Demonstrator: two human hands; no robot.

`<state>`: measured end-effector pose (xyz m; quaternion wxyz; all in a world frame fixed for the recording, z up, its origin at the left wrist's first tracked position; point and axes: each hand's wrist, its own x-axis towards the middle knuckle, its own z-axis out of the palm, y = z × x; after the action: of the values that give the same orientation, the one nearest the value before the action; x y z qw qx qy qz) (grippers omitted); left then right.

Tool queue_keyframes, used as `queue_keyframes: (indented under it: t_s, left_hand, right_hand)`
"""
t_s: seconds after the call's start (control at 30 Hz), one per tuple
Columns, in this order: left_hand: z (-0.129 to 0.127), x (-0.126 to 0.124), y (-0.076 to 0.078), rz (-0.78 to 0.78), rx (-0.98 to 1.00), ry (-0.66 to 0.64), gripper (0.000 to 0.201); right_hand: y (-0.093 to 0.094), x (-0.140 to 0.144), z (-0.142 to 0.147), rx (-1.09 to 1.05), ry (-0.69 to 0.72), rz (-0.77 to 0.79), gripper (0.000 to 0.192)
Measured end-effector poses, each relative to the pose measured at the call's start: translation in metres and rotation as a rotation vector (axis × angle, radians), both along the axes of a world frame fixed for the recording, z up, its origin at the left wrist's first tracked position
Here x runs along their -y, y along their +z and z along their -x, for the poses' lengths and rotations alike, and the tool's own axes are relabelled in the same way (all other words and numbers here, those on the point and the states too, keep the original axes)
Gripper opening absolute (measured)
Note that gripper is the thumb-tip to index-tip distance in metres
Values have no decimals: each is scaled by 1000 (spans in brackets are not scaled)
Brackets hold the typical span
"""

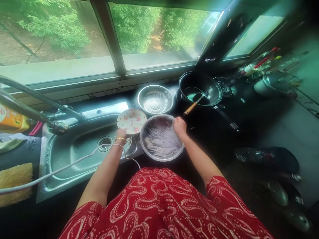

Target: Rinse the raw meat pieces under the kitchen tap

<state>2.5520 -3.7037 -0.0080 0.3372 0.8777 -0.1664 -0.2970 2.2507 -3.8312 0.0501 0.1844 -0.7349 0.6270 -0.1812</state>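
Head view — fingers (179, 126) on bowl (161, 137) rim, plate (131, 121) beside

Sink (74, 156) at left in the surface (214, 139), tap (59, 124) over its far edge. Plate (131, 121) above the sink's right rim, on the left hand (121, 134). Bowl (161, 137) just right of the plate, right hand (179, 126) on its far rim. Strainer (155, 99) behind both. Wok (200, 89) right of the strainer, spatula (194, 105) inside.
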Motion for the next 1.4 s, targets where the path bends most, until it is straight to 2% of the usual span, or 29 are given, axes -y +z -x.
queue_keyframes:
  t_s: [0.1, 0.17, 0.23, 0.3, 0.37, 0.4, 0.47, 0.53, 0.6, 0.77, 0.9, 1.03, 1.13, 1.23, 1.33, 1.4]
  left_hand:
    - [7, 7, 7, 37, -93, -6, 28]
    - [14, 2, 14, 60, -158, -2, 33]
    - [26, -10, 21, 81, -271, 16, 38]
    - [42, -28, 26, 69, -446, 20, 43]
    - [62, -46, 28, 53, -584, -61, 48]
    - [72, -52, 28, 58, -580, -133, 48]
    - [88, -60, 27, 84, -405, -292, 42]
    - [100, -64, 25, 87, -164, -375, 35]
    - [109, -69, 24, 52, -36, -417, 31]
    - [134, -87, 25, 33, 3, -442, 34]
    - [144, -91, 29, 75, -24, -468, 41]
    - [142, -86, 35, -73, 0, -522, 46]
    - [142, -86, 37, -108, -18, -526, 47]
    - [140, -88, 38, -48, -23, -538, 57]
    - [134, -84, 43, 103, 209, -539, 82]
    - [127, -79, 51, 202, 399, -628, 85]
  right_hand:
    - [0, 3, -14, 339, -124, -241, 20]
    - [1, 4, -22, 495, -153, -352, 17]
    - [4, 4, -23, 497, -123, -325, 16]
    - [6, 6, -18, 368, -52, -201, 16]
    - [7, 12, -8, 231, 29, -96, 18]
    - [8, 17, -2, 187, 62, -80, 19]
    - [8, 26, 8, 148, 100, -106, 22]
    - [9, 31, 15, 126, 99, -154, 25]
    - [10, 31, 20, 100, 104, -164, 27]
    - [11, 13, 23, 62, 174, -80, 27]
    - [13, 19, 11, 174, 115, -163, 24]
    - [19, 30, -1, 359, 108, -204, 21]
    - [31, 12, -1, 467, 225, -227, 20]
    - [46, -31, 5, 458, 481, -319, 21]
    - [56, -82, 8, 331, 787, -401, 18]
    - [60, -109, 8, 281, 1026, -443, 14]
